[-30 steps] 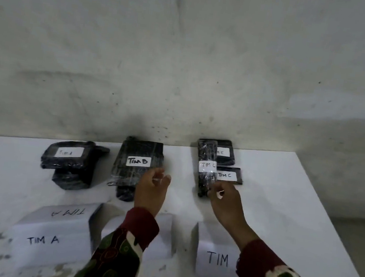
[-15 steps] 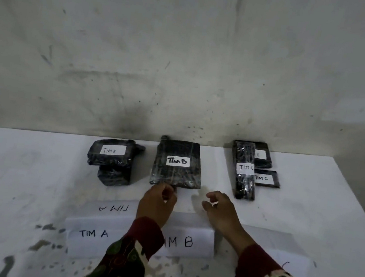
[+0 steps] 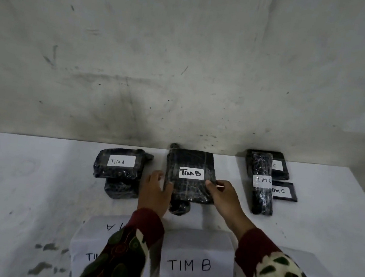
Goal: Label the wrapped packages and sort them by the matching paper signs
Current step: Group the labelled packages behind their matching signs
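Table (image 3: 19, 186): white, matte, scuffed with grey stains near the front; set against a bare, marked grey wall (image 3: 187, 57).

B pack (image 3: 191, 181): flat, roughly square bundle in black material under glossy clear film, creased; white label "TIM B" on top. It lies mid-table, far of the B sign (image 3: 197, 263), atop a smaller dark bundle (image 3: 179, 207) that shows at its near edge.

Left hand (image 3: 154, 192): at the pack's left edge, thumb on its top, fingers curled at its side, gripping it.

Right hand (image 3: 224, 197): at the pack's right near corner, thumb on top just below the label, fingers bent round the edge, gripping it. The pack sits between the two hands.

A pack (image 3: 119, 165): lumpy black film-wrapped bundle, white label "TIM A", left of the B pack, resting on a second dark bundle (image 3: 120, 190).

C packs (image 3: 263, 184): right group; a long narrow wrapped pack labelled "TIM C" lies across a flat black one (image 3: 279, 167), with another flat labelled one (image 3: 286, 191) just beside it.

A sign (image 3: 93, 243): folded white paper, hand-lettered, partly hidden by the left sleeve (image 3: 119, 258). Both sleeves are dark red cuffs with a leaf print.

Change: half a second earlier both hands hovered near of the B pack, apart from it; they have since moved far onto its edges. One second earlier the right hand was at the C packs.
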Available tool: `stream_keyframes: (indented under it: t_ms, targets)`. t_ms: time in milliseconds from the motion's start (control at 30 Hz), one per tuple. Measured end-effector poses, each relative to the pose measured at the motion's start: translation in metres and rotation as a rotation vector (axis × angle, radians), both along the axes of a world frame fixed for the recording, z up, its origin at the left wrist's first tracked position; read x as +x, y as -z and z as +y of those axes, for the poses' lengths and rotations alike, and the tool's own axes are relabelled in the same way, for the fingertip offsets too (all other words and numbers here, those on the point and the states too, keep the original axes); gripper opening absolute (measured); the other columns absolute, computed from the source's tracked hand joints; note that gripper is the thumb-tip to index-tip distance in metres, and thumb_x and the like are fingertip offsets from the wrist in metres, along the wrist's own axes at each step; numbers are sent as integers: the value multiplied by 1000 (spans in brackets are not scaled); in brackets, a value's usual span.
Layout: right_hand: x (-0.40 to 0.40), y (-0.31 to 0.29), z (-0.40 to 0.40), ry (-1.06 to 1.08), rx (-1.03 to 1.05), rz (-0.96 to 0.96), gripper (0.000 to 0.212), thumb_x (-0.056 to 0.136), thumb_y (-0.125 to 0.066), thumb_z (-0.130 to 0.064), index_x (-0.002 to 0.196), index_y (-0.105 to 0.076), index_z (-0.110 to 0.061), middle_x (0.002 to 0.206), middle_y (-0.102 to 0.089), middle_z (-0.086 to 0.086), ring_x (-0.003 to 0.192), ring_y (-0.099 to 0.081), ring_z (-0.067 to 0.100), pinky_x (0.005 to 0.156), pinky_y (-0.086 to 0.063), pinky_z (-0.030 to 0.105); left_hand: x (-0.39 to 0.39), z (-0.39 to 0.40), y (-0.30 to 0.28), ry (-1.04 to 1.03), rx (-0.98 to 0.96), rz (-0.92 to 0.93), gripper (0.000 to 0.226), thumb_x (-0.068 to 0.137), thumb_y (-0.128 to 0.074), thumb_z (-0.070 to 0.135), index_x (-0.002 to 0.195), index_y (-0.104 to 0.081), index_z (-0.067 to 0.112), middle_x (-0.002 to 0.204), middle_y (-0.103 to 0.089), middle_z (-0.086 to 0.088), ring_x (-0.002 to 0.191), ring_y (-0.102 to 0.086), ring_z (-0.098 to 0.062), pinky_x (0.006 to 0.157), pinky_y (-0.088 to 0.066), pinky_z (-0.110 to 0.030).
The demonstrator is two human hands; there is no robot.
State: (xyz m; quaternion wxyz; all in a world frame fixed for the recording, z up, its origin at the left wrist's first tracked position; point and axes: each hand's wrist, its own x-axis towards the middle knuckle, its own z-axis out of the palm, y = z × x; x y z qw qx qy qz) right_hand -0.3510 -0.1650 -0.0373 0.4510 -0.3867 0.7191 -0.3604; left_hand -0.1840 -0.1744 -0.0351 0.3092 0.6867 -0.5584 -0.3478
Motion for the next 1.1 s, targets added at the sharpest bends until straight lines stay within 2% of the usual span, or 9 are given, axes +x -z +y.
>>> stream_keyframes:
  t_ms: [233,367,433,500,633,800,933,1033,1100]
  targets:
    - [2,3,-15,-31,68,-139,10,89,-59,-17,94,-61,-8,97,-65,13,82,-61,20,70,-48,27,-1,-25,15,21,125,83,40,96,-41,28,129,-45,5,129,-51,-17,115,-51,-29,100,-42,-41]
    - [-7,2,-14,3,102,-223,21,92,-54,-14,108,-58,-2,103,-64,14,94,-61,28,87,-50,38,-3,-22,17,5,80,152,35,99,-28,31,98,-53,7,93,-58,-8,89,-54,-23,69,-43,-25]
    - [-14,1,-11,48,86,-198,21,92,-53,-14,110,-56,-3,104,-64,13,98,-60,29,93,-48,42,-5,-21,17,-7,85,126,35,100,-24,30,95,-52,8,90,-56,-9,83,-49,-20,66,-35,-25]
    - [-24,0,-8,103,64,-182,15,92,-53,-15,105,-56,-7,99,-63,10,93,-58,25,86,-47,39,-9,-23,17,7,106,83,35,99,-28,28,103,-53,3,101,-58,-19,82,-48,-21,69,-34,-26]
    - [-38,0,1,213,33,-199,7,93,-52,-17,98,-55,-14,98,-62,7,92,-56,22,85,-40,35,-18,-26,18,26,225,87,43,92,-50,32,127,-45,7,124,-55,-16,108,-54,-29,84,-38,-27]
    - [-49,-1,7,306,14,-182,14,94,-50,-20,105,-55,-12,102,-60,9,96,-54,24,86,-39,34,-34,-28,21,24,245,110,52,80,-66,33,121,-45,10,119,-57,-13,105,-57,-27,93,-45,-34]
    - [-54,-3,7,355,-22,-147,25,94,-49,-18,113,-55,-2,110,-62,15,104,-56,30,93,-43,39,-40,-33,23,2,319,108,61,71,-74,32,117,-42,8,110,-57,-10,94,-58,-25,82,-47,-30]
    - [-55,-7,6,375,-41,-150,23,94,-49,-16,110,-55,-1,111,-62,20,108,-56,36,101,-41,52,-39,-36,19,-22,421,180,54,65,-79,25,106,-48,7,95,-57,-5,69,-54,-11,58,-44,-21]
    - [-55,-8,7,389,-55,-160,19,94,-50,-16,107,-54,-3,110,-61,20,108,-56,36,101,-41,53,-37,-37,19,-28,362,222,48,65,-78,18,104,-54,6,95,-63,-4,67,-55,-10,55,-41,-18]
